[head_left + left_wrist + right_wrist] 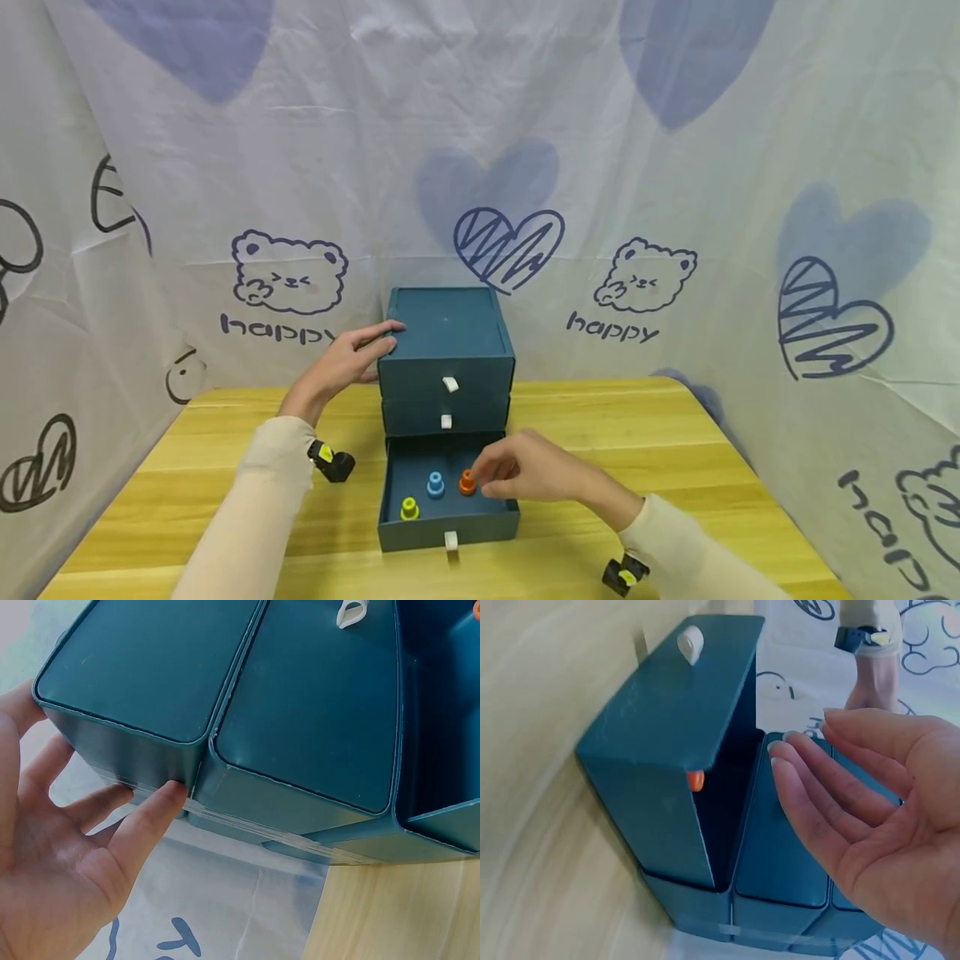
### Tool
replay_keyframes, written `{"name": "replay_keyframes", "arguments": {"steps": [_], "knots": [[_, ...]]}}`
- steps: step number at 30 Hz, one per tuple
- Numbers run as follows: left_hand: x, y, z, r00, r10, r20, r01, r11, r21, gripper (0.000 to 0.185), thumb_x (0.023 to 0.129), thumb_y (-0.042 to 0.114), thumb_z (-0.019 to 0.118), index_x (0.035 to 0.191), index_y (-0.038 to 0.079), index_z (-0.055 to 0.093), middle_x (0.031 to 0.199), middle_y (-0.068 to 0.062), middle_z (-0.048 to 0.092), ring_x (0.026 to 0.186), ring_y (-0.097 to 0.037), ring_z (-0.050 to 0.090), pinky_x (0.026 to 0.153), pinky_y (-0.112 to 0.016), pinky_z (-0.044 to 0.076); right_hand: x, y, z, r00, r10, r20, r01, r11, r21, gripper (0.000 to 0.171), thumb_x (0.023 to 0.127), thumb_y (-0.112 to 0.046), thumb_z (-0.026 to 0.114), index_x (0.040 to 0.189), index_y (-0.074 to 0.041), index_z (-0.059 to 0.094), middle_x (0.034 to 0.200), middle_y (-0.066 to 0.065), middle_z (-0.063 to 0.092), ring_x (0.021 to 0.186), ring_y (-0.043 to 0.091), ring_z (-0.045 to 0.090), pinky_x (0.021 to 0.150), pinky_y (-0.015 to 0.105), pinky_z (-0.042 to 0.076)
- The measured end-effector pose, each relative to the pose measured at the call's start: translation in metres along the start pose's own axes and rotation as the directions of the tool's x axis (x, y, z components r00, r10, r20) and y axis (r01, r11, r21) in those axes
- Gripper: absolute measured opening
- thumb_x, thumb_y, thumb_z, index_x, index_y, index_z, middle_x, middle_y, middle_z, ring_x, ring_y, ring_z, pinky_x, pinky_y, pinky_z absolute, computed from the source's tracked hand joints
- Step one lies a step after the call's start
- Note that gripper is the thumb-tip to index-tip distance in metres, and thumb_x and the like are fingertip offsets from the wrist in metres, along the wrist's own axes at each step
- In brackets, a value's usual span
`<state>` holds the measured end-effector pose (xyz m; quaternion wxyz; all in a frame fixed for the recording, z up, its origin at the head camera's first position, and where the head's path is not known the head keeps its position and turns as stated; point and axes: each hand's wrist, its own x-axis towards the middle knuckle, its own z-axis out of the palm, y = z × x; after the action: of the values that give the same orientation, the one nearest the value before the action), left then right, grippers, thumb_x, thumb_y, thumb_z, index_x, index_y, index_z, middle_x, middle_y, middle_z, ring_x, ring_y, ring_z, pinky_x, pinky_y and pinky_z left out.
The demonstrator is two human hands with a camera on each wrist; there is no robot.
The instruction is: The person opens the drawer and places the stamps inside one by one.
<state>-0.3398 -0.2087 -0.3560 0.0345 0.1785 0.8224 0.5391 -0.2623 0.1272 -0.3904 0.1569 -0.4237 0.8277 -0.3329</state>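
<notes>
A dark teal three-drawer box [446, 325] stands on the table with its bottom drawer [420, 533] pulled out. Inside that drawer stand three small stepped pegs: a yellow-green peg [408, 511] near the front left, a blue peg [436, 486] in the middle and an orange peg [467, 485] to the right. My left hand [337, 367] rests on the box's left side and top edge, fingers extended. Over the drawer's right side hovers my right hand [536, 471], beside the orange peg. In the right wrist view its fingers [825, 791] are loosely bent, holding nothing.
White handles [450, 384] mark the drawer fronts, and the upper two drawers are closed. The box sits on a yellow wood-grain table [600, 433]. Behind hangs a white cloth [420, 108] printed with hearts and bears. Each wrist wears a black camera [332, 463].
</notes>
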Motion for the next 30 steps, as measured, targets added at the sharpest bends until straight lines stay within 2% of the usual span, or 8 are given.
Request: {"name": "replay_keyframes", "arguments": {"steps": [7, 13, 18, 25, 30], "knots": [[0.0, 0.002, 0.0, 1.0, -0.005, -0.005, 0.005, 1.0, 0.014, 0.053, 0.11, 0.038, 0.049, 0.158, 0.016, 0.043, 0.171, -0.018, 0.024, 0.157, -0.044, 0.025, 0.113, -0.069, 0.04, -0.01, -0.008, 0.022, 0.999, -0.007, 0.043, 0.009, 0.999, -0.047, 0.018, 0.096, -0.014, 0.073, 0.113, -0.01, 0.078, 0.1, 0.001, 0.08, 0.081, -0.006, 0.066, 0.075, 0.013, 0.058], [0.0, 0.002, 0.0, 1.0, -0.005, -0.006, 0.005, 1.0, 0.013, 0.053, 0.11, 0.038, 0.049, 0.158, 0.017, 0.044, 0.171, -0.018, 0.025, 0.157, -0.044, 0.025, 0.113, -0.069, 0.04, -0.008, -0.013, 0.047, 0.997, -0.009, 0.08, 0.016, 0.996, -0.085, 0.017, 0.095, -0.007, 0.073, 0.111, -0.007, 0.078, 0.101, 0.002, 0.08, 0.08, -0.009, 0.065, 0.074, 0.01, 0.056], [-0.001, 0.001, 0.0, 1.0, -0.004, -0.007, 0.004, 1.0, 0.017, 0.052, 0.11, 0.038, 0.048, 0.157, 0.017, 0.044, 0.171, -0.018, 0.025, 0.156, -0.044, 0.026, 0.113, -0.069, 0.04, -0.004, -0.013, 0.057, 0.998, 0.017, 0.058, -0.01, 0.993, -0.117, 0.019, 0.094, -0.005, 0.074, 0.112, -0.009, 0.078, 0.109, 0.002, 0.08, 0.081, -0.009, 0.066, 0.074, 0.009, 0.056], [-0.001, 0.0, 0.0, 1.0, -0.002, -0.005, 0.002, 1.0, 0.0, 0.052, 0.11, 0.036, 0.048, 0.158, 0.015, 0.043, 0.171, -0.018, 0.024, 0.157, -0.045, 0.025, 0.113, -0.069, 0.04, -0.003, -0.01, 0.07, 0.999, -0.009, 0.033, 0.015, 0.982, -0.188, 0.019, 0.096, -0.009, 0.071, 0.114, -0.011, 0.079, 0.106, -0.002, 0.081, 0.089, -0.008, 0.067, 0.079, 0.011, 0.057], [0.0, 0.0, -0.001, 1.0, -0.008, -0.004, 0.008, 1.0, 0.0, 0.052, 0.11, 0.036, 0.048, 0.158, 0.016, 0.043, 0.172, -0.017, 0.023, 0.157, -0.044, 0.024, 0.113, -0.07, 0.039, -0.003, -0.007, 0.079, 1.0, 0.023, 0.01, -0.02, 0.978, -0.206, 0.021, 0.094, -0.008, 0.071, 0.113, -0.012, 0.079, 0.1, -0.004, 0.08, 0.077, -0.01, 0.061, 0.072, 0.008, 0.053]]}}
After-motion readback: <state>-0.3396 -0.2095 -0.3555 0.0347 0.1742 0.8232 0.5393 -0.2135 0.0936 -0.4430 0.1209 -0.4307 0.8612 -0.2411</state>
